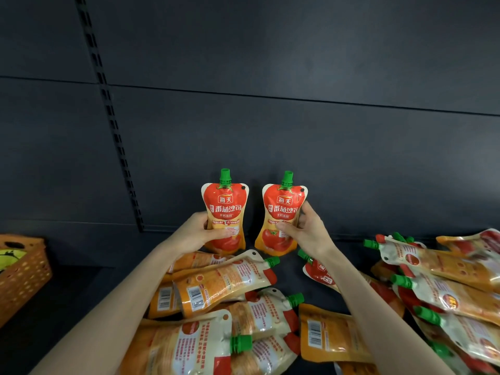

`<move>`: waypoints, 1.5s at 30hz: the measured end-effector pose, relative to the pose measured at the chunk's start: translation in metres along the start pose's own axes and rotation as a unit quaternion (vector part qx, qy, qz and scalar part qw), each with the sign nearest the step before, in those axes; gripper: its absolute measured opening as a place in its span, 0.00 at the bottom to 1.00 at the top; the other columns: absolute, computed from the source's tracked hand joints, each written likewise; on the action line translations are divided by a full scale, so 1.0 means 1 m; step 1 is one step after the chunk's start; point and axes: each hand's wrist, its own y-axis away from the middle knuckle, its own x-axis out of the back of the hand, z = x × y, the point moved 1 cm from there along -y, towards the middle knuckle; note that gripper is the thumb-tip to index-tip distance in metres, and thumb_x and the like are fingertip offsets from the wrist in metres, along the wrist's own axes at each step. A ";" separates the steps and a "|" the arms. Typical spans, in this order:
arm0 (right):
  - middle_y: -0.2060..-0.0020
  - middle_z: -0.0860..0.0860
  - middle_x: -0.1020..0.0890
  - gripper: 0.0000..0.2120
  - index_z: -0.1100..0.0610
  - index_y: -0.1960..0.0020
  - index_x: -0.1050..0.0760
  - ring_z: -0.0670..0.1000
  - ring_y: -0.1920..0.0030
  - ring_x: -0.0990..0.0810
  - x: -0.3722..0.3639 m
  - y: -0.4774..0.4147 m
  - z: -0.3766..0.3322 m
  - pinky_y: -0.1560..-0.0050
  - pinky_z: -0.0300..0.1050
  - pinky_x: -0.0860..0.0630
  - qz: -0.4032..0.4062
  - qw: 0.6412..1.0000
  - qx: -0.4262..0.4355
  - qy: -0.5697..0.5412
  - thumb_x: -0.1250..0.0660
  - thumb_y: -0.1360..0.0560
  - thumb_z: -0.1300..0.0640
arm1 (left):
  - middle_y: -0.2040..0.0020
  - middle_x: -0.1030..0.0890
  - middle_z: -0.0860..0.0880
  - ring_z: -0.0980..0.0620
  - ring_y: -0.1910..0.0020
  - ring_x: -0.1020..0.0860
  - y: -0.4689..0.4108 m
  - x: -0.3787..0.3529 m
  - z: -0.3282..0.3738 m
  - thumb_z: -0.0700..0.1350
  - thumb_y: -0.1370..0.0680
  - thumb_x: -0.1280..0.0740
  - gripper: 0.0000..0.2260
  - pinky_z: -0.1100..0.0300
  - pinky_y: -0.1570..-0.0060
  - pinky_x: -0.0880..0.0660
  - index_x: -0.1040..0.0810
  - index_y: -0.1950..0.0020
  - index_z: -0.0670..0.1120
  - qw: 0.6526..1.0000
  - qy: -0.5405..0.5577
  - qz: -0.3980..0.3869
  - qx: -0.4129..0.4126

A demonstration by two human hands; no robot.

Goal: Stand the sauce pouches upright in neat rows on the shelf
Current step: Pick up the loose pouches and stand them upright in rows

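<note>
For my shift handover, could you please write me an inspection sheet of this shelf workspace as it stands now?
Surface: dark shelf, back panel behind.
Job's things: two tomato sauce pouches upright side by side, left pouch, right pouch; labels forward, green caps up.
Clutter: loose pouches lying flat, front heap, right heap.
Grips: left hand closed on left pouch; right hand closed on right pouch.
Cables: nothing seen.
Surroundings: orange perforated basket at left; slotted upright.
</note>
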 end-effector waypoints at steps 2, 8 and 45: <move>0.41 0.50 0.21 0.26 0.53 0.34 0.33 0.50 0.40 0.22 -0.001 0.001 0.000 0.39 0.53 0.25 0.004 1.000 0.007 0.011 0.28 0.29 0.57 | 0.47 0.20 0.55 0.55 0.45 0.22 0.001 -0.002 -0.002 0.47 0.28 0.29 0.13 0.53 0.41 0.26 0.26 0.46 0.57 1.000 -0.006 0.015 -0.007; 0.39 0.52 0.23 0.25 0.56 0.35 0.35 0.52 0.38 0.23 -0.007 0.008 -0.003 0.38 0.52 0.25 0.018 0.999 -0.014 0.035 0.29 0.28 0.56 | 0.41 0.22 0.52 0.52 0.41 0.23 0.006 -0.004 -0.005 0.49 0.29 0.28 0.21 0.49 0.37 0.28 0.28 0.38 0.51 0.999 -0.028 0.012 0.015; 0.60 0.48 0.15 0.02 0.55 0.54 0.21 0.46 0.61 0.15 0.000 0.100 -0.065 0.63 0.38 0.21 0.098 0.981 0.081 -0.147 0.32 0.26 0.59 | 0.25 0.40 0.49 0.48 0.26 0.44 0.078 0.013 -0.016 0.65 0.23 0.46 0.31 0.46 0.30 0.48 0.44 0.24 0.52 0.891 -0.449 -0.011 0.072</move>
